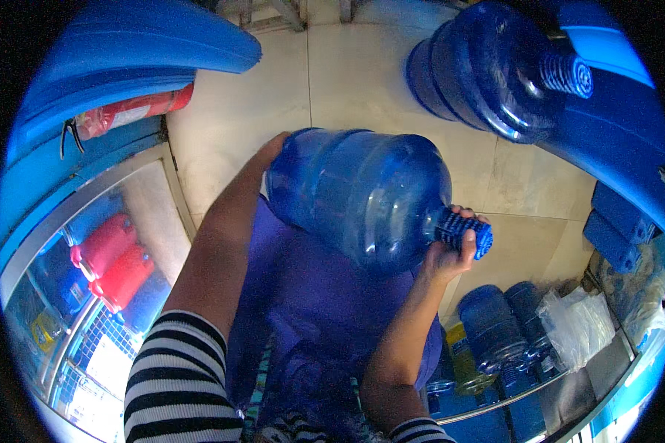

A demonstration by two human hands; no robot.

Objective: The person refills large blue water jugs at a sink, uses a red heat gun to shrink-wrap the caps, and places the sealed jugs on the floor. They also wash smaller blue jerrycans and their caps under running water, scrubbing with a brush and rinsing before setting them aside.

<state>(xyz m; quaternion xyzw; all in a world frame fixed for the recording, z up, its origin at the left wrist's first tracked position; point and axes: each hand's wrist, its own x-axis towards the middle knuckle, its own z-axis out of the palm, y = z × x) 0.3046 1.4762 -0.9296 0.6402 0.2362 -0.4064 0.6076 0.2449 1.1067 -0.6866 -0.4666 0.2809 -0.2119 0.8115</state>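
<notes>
A large blue water jug (pixel 360 194) lies sideways in front of me, its base to the left and its neck to the right. Around the ridged blue cap (pixel 460 230), the fingers of my right hand (pixel 451 255) are wrapped, with the thumb near the cap's end. My left hand (pixel 277 149) supports the base; its fingers are hidden behind the jug. Below the jug spreads purple cloth (pixel 332 299) over my lap.
A second blue jug (pixel 482 77) with a ridged cap stands at upper right. A red fire extinguisher (pixel 138 111) is by the blue wall at left, above a glass cabinet door (pixel 160 205). Smaller bottles (pixel 493 326) and clear plastic bags (pixel 579 326) sit at lower right.
</notes>
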